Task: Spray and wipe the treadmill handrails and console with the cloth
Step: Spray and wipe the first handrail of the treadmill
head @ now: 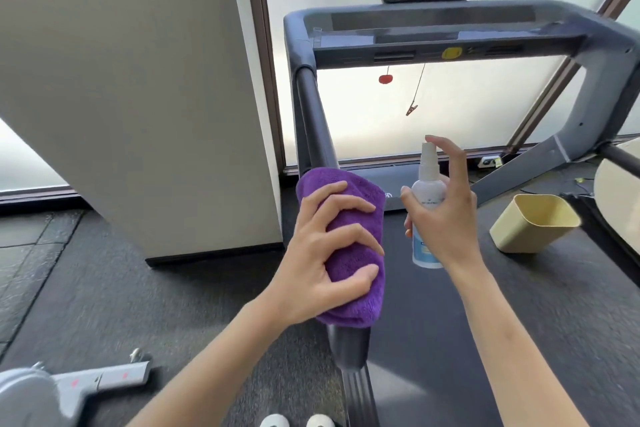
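Note:
A purple cloth [356,253] is wrapped over the treadmill's left handrail [317,125], a dark tube running up to the grey console [433,31]. My left hand [322,253] grips the cloth round the rail, fingers curled over its top. To its right my right hand [446,215] holds a small white spray bottle [427,198] upright, forefinger arched over the nozzle. The right handrail [620,156] shows only partly at the right edge.
A cream plastic bin [533,222] sits on the floor right of the black treadmill belt [433,340]. A red safety key [385,79] and a clip on a cord [411,110] hang under the console. A white pillar [166,97] stands left; grey equipment [69,388] lies at bottom left.

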`<state>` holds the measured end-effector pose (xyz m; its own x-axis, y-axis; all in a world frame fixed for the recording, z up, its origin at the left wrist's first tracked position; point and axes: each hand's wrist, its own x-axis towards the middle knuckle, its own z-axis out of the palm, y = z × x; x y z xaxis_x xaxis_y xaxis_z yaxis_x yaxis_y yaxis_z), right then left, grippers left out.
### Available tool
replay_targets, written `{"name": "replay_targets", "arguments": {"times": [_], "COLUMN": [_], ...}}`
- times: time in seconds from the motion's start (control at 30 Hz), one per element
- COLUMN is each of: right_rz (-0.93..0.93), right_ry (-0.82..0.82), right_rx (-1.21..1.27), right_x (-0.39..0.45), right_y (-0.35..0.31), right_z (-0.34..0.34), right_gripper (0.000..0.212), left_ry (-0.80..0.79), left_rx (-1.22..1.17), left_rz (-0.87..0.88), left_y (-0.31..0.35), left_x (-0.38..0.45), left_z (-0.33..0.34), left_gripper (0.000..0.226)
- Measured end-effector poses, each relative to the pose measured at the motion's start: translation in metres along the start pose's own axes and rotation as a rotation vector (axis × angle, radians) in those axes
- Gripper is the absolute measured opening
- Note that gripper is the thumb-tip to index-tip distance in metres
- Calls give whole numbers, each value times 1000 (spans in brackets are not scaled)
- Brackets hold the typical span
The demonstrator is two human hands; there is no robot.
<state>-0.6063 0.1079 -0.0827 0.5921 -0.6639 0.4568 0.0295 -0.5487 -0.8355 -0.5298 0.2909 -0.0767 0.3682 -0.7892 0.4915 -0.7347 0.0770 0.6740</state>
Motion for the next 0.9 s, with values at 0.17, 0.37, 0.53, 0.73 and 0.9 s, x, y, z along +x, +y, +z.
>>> {"name": "replay_targets", "arguments": {"times": [0.17,0.37,0.53,0.73,0.9], "right_rz": [13,14,60,118,128], "right_ry": [-49,-53,6,103,147], "right_rx": [5,-3,-5,-59,-85], "right_x": [-2,-13,-44,-98,-130], "right_y": [-1,-11,-15,-27,-36], "right_z": [9,12,-6,-23,-21], "right_gripper": [62,63,65,67,64], "left_ry": [-44,-7,186,259,293], "left_rx": [5,-5,-128,-112,-125], "left_rz": [-113,-140,-292,-439,-296], "left_y": [-17,0,25,33,39], "left_x": [39,15,-33,-24,-61], "left_z": [-18,-11,22,33,47], "left_gripper": [28,23,28,75,79]}}
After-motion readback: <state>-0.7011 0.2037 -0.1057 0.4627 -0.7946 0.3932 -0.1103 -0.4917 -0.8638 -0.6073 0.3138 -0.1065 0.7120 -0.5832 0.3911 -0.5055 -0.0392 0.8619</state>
